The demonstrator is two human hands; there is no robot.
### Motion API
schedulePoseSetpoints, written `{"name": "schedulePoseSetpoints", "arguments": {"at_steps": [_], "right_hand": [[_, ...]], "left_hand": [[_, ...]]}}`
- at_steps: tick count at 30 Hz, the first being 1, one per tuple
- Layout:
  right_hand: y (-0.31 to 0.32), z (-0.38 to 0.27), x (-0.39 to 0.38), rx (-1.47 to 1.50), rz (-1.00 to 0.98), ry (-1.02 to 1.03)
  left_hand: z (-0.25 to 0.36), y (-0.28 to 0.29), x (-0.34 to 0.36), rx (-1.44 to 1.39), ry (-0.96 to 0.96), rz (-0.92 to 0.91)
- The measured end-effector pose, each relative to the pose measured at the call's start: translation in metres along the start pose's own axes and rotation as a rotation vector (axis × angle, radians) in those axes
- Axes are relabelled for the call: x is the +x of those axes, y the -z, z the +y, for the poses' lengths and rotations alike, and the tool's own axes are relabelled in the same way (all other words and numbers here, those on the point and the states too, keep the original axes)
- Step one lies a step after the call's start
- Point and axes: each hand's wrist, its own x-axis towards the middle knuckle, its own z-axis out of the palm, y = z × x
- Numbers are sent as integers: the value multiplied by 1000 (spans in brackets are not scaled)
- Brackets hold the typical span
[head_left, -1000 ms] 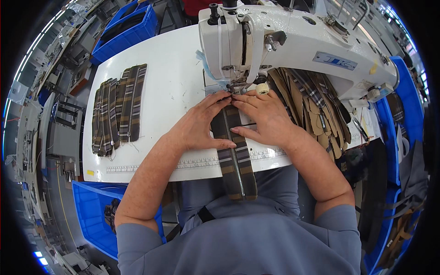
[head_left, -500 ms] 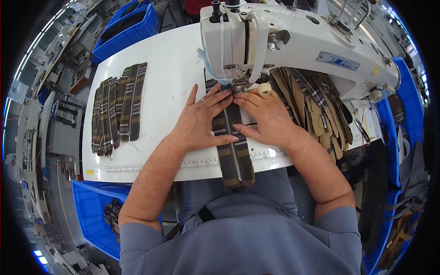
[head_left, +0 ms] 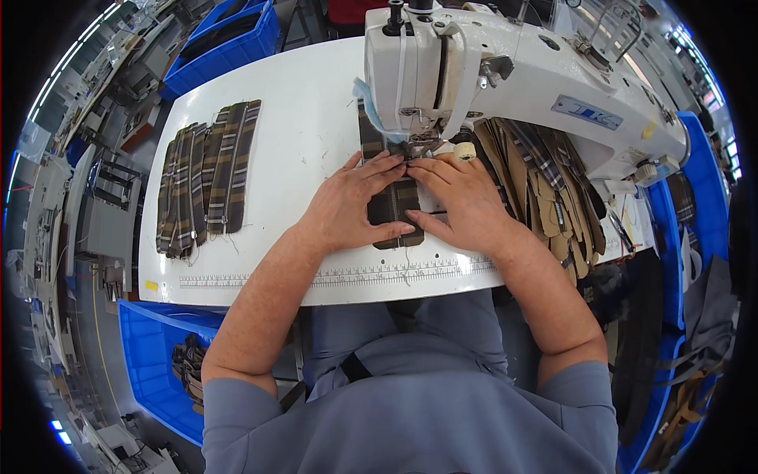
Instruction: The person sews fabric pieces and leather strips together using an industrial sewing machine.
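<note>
A dark plaid fabric strip [head_left: 394, 209] with a metal zipper along its middle lies on the white table, running under the needle and presser foot [head_left: 424, 148] of a white sewing machine [head_left: 513, 87]. On the strip's left side rests my left hand [head_left: 341, 204], flat, fingers stretched toward the foot, thumb out over the fabric. Opposite it, my right hand [head_left: 467, 199] lies flat with its fingertips close to the foot and its thumb on the strip. Both hands press the cloth without gripping it. The fingertips partly cover the strip near the needle.
Several plaid zipper strips [head_left: 229, 170] lie at the table's left. Right of my right hand is a pile of tan and plaid pieces [head_left: 546, 197]. A ruler scale [head_left: 316, 280] runs along the front edge. Blue bins stand at lower left [head_left: 146, 359], far left [head_left: 178, 79] and right [head_left: 705, 170].
The strip has slid away from me under the presser foot; its near end, which hung over the table edge, now lies on the tabletop. My left fingers have drawn closer together.
</note>
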Motion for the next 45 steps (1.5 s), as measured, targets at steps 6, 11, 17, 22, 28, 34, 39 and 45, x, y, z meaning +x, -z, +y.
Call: {"name": "schedulePoseSetpoints", "arguments": {"at_steps": [6, 11, 17, 22, 28, 34, 39, 45], "right_hand": [[0, -1, 0, -14, 2, 5], [-1, -1, -1, -23, 19, 5], [-1, -2, 2, -10, 14, 7], [-1, -2, 1, -1, 28, 6], [-3, 0, 1, -5, 46, 12], [-4, 0, 0, -8, 58, 24], [-5, 2, -4, -5, 54, 2], [-6, 0, -1, 9, 58, 23]], "left_hand": [[0, -2, 1, -46, 12, 37], [-4, -3, 4, -78, -13, 74], [-12, -5, 11, -10, 19, 56], [-11, -6, 18, 82, 80, 92], [-10, -12, 18, 239, 71, 150], [-8, -6, 12, 123, 91, 300], [10, 10, -57, -289, 362, 278], [34, 32, -134, -101, 467, 317]]}}
